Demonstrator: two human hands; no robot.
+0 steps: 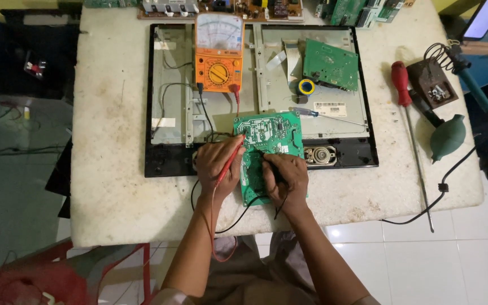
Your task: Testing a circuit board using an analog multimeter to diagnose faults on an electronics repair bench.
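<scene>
The left hand (217,164) is closed round a red probe (231,162), pinched like a pen, its tip touching the upper left part of a green circuit board (271,135). The right hand (287,179) is curled shut on a black probe (269,161), whose tip meets the board near its middle; most of that probe is hidden under the fingers. Both hands rest on the board's lower half and cover it, so the parts beneath cannot be made out.

The board lies over the lower edge of an opened flat-screen chassis (168,101) on the pale bench (108,169). Red and black leads run from the probes up to an orange analogue multimeter (218,53) standing on the chassis; its needle is too small to read. A second green board (330,63) sits at the chassis's upper right. To the right on the bench lie a red-handled screwdriver (402,85) and a green rubber blower bulb (447,138). More boards along the far edge are cut off by the frame.
</scene>
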